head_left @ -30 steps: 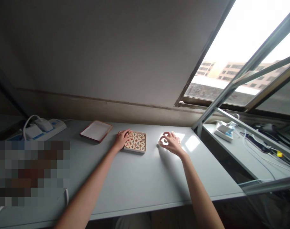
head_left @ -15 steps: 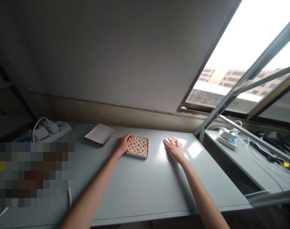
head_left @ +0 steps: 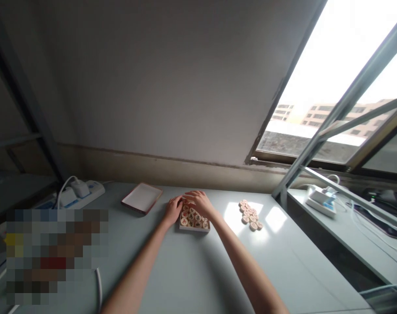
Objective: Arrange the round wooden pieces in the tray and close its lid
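shallow square box of round wooden discs [head_left: 194, 220] | on pale grey table [head_left: 191, 270], left hand [head_left: 174, 209] laid open against its side | right hand [head_left: 201, 202] curled over far rows, perhaps empty, cannot be told | risk: rows jolted if box is nudged

Only two forearms and two hands of the person are shown. The left forearm [head_left: 137, 270] and the right forearm [head_left: 242, 266] are seen uncovered along their whole visible length, from the lower edge of the view up to the wrists; both are slender and smooth. The left hand [head_left: 173, 210] and the right hand [head_left: 201, 202] are likewise bare, with slim fingers. The nails are too small to be made out. The right forearm is lit along its upper side by daylight, while the left forearm is kept in softer shade. Whatever is worn above the elbows is cut off by the frame.
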Demonstrator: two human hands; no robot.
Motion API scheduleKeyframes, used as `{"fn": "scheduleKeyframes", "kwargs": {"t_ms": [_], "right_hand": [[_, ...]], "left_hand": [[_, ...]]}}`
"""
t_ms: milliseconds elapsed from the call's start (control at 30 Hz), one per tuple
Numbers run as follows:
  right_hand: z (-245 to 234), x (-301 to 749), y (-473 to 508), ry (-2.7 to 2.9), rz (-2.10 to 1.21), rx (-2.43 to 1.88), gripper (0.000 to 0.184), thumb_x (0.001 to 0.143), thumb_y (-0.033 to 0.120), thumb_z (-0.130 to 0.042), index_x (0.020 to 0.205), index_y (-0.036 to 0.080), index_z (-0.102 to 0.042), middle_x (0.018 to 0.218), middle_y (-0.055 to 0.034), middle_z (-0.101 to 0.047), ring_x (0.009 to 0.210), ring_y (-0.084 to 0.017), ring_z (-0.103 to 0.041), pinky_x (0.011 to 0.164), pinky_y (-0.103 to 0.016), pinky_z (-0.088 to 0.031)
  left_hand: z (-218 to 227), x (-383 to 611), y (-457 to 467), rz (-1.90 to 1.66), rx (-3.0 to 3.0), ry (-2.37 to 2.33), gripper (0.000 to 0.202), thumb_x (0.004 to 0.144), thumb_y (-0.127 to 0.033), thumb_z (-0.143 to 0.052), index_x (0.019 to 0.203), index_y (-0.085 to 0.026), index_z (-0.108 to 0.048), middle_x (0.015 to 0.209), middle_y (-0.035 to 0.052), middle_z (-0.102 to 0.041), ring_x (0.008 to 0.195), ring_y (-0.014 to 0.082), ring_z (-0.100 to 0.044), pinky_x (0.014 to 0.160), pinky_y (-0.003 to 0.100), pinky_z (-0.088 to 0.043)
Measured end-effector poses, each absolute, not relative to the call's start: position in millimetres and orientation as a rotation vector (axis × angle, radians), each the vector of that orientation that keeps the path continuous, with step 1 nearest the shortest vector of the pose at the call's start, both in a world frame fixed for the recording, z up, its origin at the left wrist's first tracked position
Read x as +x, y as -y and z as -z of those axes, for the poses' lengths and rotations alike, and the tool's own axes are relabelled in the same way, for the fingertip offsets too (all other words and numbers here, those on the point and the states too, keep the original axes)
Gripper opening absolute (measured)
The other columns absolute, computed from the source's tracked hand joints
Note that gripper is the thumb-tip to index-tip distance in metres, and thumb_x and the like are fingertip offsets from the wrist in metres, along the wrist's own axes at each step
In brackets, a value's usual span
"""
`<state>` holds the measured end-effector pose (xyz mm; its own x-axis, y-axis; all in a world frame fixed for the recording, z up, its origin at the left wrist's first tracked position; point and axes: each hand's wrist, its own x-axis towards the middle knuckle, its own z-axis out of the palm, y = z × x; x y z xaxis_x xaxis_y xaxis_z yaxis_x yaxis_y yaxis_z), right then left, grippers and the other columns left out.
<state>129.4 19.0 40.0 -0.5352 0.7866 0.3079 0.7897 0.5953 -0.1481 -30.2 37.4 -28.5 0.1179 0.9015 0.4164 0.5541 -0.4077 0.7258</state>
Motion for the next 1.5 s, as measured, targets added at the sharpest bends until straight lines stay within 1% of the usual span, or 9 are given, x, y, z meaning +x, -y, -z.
{"fn": "scheduleKeyframes", "kwargs": {"t_ms": [167, 267, 367, 667, 767, 867, 1000, 1167, 1500], "right_hand": [[-28.1, 130.2, -33.3, 2.421, -0.037, -1.244, 0.023, 0.078, 0.022, -0.058, 0.099, 0.029, -0.062, 0.114, 0.0011, -0.057, 0.11, -0.019, -0.046, 0.093, -0.034, -0.033], [-22.8, 132.4, -30.3, 2.371, -0.055, -1.266, 0.03, 0.076, 0.02, -0.059, 0.104, 0.03, -0.059, 0.122, 0.0006, -0.051, 0.116, -0.02, -0.04, 0.093, -0.035, -0.033], [-22.6, 127.6, -26.4, 2.363, -0.073, -1.265, 0.034, 0.075, 0.016, -0.059, 0.106, 0.03, -0.058, 0.117, 0.0003, -0.054, 0.109, -0.018, -0.044, 0.091, -0.033, -0.032], [-28.8, 196.7, -16.2, 2.029, 0.057, -1.662, 0.017, 0.078, 0.03, -0.053, 0.094, 0.025, -0.059, 0.101, -0.0028, -0.057, 0.097, -0.018, -0.048, 0.08, -0.03, -0.035], [-21.9, 254.3, -0.2, 1.954, 0.106, -1.824, 0.015, 0.078, 0.025, -0.05, 0.086, 0.02, -0.061, 0.099, -0.0079, -0.056, 0.097, -0.023, -0.047, 0.084, -0.037, -0.033], [-15.7, 293.8, 11.6, 1.773, 0.158, -2.084, 0.021, 0.078, 0.02, -0.045, 0.093, 0.022, -0.06, 0.11, -0.0085, -0.052, 0.107, -0.026, -0.043, 0.09, -0.046, -0.028], [-25.2, 273.4, 10.5, 1.893, 0.065, -1.762, 0.039, 0.075, 0.011, -0.044, 0.111, 0.024, -0.051, 0.119, -0.005, -0.048, 0.11, -0.02, -0.042, 0.091, -0.039, -0.034], [-43.4, 171.7, -0.3, 2.372, -0.282, -1.266, 0.033, 0.077, 0.015, -0.051, 0.108, 0.025, -0.055, 0.108, -0.0033, -0.056, 0.098, -0.017, -0.051, 0.084, -0.031, -0.039], [-42.2, 134.6, -1.9, 2.39, -0.106, -1.346, 0.015, 0.076, 0.029, -0.059, 0.089, 0.023, -0.059, 0.09, -0.0012, -0.062, 0.08, -0.016, -0.056, 0.076, -0.03, -0.035]], "left_hand": [[32.8, -32.0, -43.1, -1.235, 2.028, -1.358, 0.03, 0.079, -0.014, -0.042, 0.104, -0.016, -0.059, 0.105, 0.0072, -0.062, 0.099, 0.0166, -0.055, 0.091, 0.033, -0.042], [33.2, -31.8, -43.4, -1.232, 2.051, -1.322, 0.03, 0.079, -0.015, -0.043, 0.104, -0.016, -0.059, 0.105, 0.0071, -0.062, 0.1, 0.0168, -0.054, 0.092, 0.034, -0.041], [32.4, -31.8, -42.9, -1.222, 2.046, -1.306, 0.03, 0.079, -0.014, -0.043, 0.104, -0.016, -0.059, 0.104, 0.0068, -0.062, 0.099, 0.0167, -0.054, 0.092, 0.034, -0.041], [29.5, -32.2, -40.8, -1.187, 2.012, -1.288, 0.031, 0.078, -0.017, -0.041, 0.103, -0.016, -0.059, 0.107, 0.0074, -0.061, 0.1, 0.0165, -0.053, 0.092, 0.033, -0.04], [30.5, -32.3, -40.8, -1.199, 2.025, -1.28, 0.031, 0.078, -0.017, -0.04, 0.104, -0.015, -0.059, 0.107, 0.0075, -0.061, 0.1, 0.0164, -0.053, 0.091, 0.033, -0.04], [31.7, -31.8, -41.2, -1.209, 2.031, -1.285, 0.031, 0.078, -0.017, -0.04, 0.103, -0.015, -0.06, 0.106, 0.007, -0.061, 0.099, 0.0165, -0.053, 0.091, 0.032, -0.04], [32.5, -31.5, -41.3, -1.227, 2.047, -1.297, 0.03, 0.078, -0.016, -0.042, 0.102, -0.017, -0.06, 0.104, 0.006, -0.062, 0.098, 0.0165, -0.054, 0.09, 0.032, -0.041], [32.4, -32.5, -39.9, -1.225, 2.034, -1.288, 0.03, 0.078, -0.017, -0.043, 0.103, -0.016, -0.06, 0.106, 0.0068, -0.061, 0.1, 0.0163, -0.053, 0.091, 0.032, -0.04], [22.8, -31.8, -36.7, -1.178, 2.033, -1.302, 0.029, 0.077, -0.014, -0.044, 0.101, -0.016, -0.061, 0.105, 0.0067, -0.062, 0.099, 0.0165, -0.054, 0.091, 0.033, -0.04]]}}
